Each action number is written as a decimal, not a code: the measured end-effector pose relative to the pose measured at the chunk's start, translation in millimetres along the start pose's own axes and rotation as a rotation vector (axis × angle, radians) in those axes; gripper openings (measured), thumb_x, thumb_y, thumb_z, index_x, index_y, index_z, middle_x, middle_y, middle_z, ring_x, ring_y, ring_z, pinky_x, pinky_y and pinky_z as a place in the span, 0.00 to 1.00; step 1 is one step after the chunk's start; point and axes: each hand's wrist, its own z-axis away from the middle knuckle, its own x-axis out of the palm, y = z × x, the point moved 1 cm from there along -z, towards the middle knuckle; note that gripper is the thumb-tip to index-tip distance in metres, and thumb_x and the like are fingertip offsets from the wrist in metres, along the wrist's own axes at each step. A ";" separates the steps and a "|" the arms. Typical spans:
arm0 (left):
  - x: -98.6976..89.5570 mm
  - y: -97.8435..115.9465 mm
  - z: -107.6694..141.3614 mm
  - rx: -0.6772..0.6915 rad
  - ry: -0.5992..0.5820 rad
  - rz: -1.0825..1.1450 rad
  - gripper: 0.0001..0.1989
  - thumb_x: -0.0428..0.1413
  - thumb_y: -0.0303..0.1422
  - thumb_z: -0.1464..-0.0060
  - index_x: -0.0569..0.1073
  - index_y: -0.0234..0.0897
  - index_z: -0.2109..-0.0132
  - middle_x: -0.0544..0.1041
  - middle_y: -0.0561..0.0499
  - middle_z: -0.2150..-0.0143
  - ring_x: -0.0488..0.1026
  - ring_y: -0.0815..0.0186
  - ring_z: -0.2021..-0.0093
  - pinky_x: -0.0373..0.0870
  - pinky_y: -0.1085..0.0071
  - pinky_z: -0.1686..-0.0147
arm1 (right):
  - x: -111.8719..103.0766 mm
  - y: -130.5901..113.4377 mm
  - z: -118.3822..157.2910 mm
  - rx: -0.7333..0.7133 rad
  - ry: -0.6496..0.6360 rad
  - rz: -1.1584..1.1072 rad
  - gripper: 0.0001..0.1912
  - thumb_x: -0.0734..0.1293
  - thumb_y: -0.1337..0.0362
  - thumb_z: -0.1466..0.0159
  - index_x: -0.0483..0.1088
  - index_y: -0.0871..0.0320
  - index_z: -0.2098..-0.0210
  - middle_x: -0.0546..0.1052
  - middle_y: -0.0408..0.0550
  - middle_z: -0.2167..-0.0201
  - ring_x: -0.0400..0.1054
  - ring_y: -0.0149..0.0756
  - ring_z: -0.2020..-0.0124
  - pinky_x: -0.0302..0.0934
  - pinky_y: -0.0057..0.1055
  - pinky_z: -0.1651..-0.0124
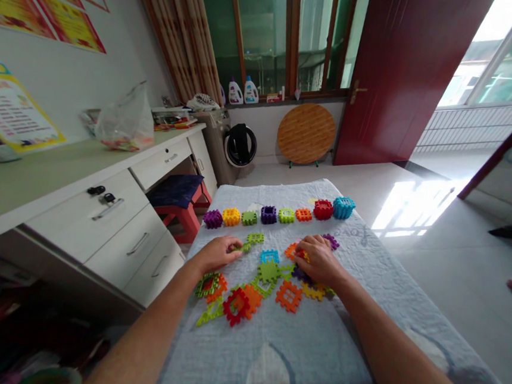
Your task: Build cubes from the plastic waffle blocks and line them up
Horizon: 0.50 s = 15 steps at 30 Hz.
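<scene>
My left hand (220,253) is closed on a green piece (245,248) at the left of the cloth-covered table (314,342). Just beyond its fingertips lies another green piece (255,238). My right hand (319,259) rests over the loose pieces at the right, fingers curled down; an orange piece (290,250) and a yellow one show by its fingertips, and its grip is unclear. Between and below the hands lie a blue piece (269,256), a green square (268,271), an orange square (288,296) and a red one (236,306). A purple piece (331,241) is beyond my right hand.
Several assembled blocks form a row at the far side, from a purple block (213,219) to a blue block (344,207). A white desk (105,214) and a stool (179,192) stand left. Behind are a washing machine (218,141) and a round board (306,134).
</scene>
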 end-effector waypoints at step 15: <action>3.5 -14.1 -6.6 -0.116 0.060 -0.279 0.25 0.53 0.41 0.50 0.67 0.35 0.47 0.67 0.40 0.47 0.66 0.54 0.47 0.61 0.63 0.47 | -0.2 0.8 -0.3 0.026 0.002 -0.011 0.07 0.65 0.59 0.39 0.72 0.55 0.68 0.70 0.46 0.66 0.58 0.38 0.60 0.46 0.33 0.56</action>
